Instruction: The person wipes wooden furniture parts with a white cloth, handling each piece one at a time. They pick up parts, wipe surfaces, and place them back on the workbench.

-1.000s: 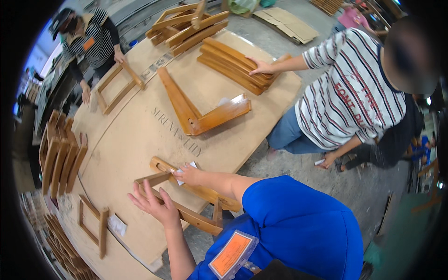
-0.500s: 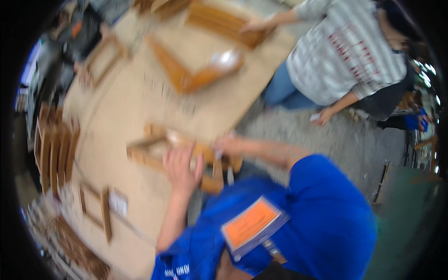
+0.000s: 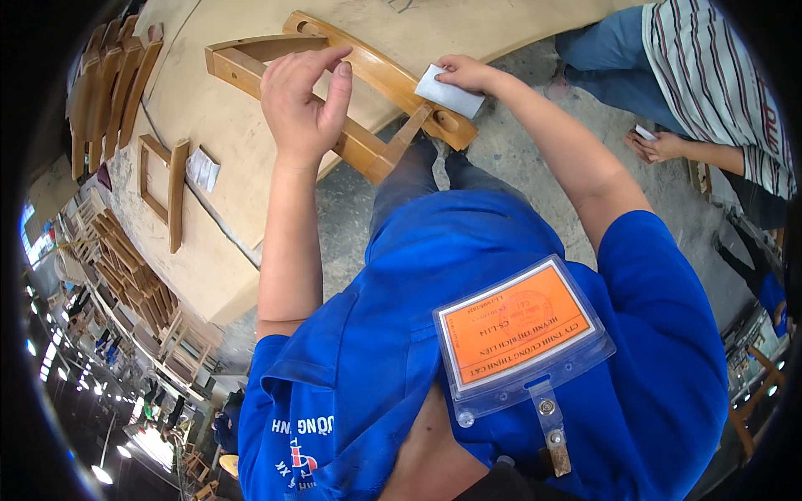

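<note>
Since the earlier frames, both hands are lifting off the flat counter [image 3: 242,159] toward its near edge, where the wooden frame [image 3: 368,100] is now lying, partly overhanging.

Head view: left hand [image 3: 302,102] is hovering over the frame's near rail, grip loosely curled, thumb and forefinger close, pinching nothing visible. Right hand [image 3: 464,75] is pressing a white sanding pad [image 3: 449,92] onto the curved rail, grip pinching the pad. Another person in a striped shirt [image 3: 723,83] is standing nearby.
</note>
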`<state>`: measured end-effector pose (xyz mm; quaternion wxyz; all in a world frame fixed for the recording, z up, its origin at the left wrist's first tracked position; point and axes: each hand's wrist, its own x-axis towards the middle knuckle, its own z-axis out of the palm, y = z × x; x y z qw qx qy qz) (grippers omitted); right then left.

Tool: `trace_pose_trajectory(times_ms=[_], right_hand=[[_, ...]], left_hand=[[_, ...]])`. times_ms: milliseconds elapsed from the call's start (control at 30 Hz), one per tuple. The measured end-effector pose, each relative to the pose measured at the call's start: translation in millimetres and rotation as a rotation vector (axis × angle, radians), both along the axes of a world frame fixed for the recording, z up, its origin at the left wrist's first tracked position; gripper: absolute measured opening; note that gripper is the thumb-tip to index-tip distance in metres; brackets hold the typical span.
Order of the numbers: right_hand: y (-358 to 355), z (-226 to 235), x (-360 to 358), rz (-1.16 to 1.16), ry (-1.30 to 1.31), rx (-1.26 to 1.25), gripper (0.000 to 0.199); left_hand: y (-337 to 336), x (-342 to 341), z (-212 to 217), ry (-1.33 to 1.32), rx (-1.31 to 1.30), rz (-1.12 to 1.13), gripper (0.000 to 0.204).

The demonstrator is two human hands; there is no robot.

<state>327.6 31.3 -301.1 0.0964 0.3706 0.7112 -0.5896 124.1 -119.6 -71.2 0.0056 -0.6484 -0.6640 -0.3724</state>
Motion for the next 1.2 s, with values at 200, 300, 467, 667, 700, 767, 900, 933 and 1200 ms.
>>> trace_pose_trajectory(times_ms=[200,300,467,667,700,767,900,933,1200], right_hand=[[-38,-4,-9,-0.073,-0.107,0.508,0.045],[-57,2,-12,-0.067,-0.181,0.566,0.059],[-74,1,-9,-0.153,-0.116,0.548,0.067],[-77,-8,-12,-0.202,-0.17,0.5,0.071],[-78,-9,-12,-0.219,-0.119,0.501,0.071],[-79,-11,-12,-0.237,-0.151,0.497,0.07],[-78,-18,-8,-0.296,-0.165,0.404,0.075],[-76,-21,-8,-0.314,-0.094,0.392,0.076],[-66,-33,-6,-0.324,-0.019,0.278,0.082]], left_hand=[[-5,-5,-7,-0.021,0.045,0.017,0.012],[-6,-7,-7,0.008,0.054,0.024,0.011],[-7,-13,-9,0.018,0.046,0.033,0.011],[-9,-19,-9,0.004,0.055,0.016,0.009],[-9,-19,-9,0.003,0.055,0.014,0.009],[-8,-20,-9,0.022,0.06,0.014,0.009],[-5,-21,-9,-0.024,0.047,-0.002,0.009],[-4,-21,-9,-0.027,0.038,0.006,0.009],[1,-21,-6,-0.047,0.024,0.009,0.008]])
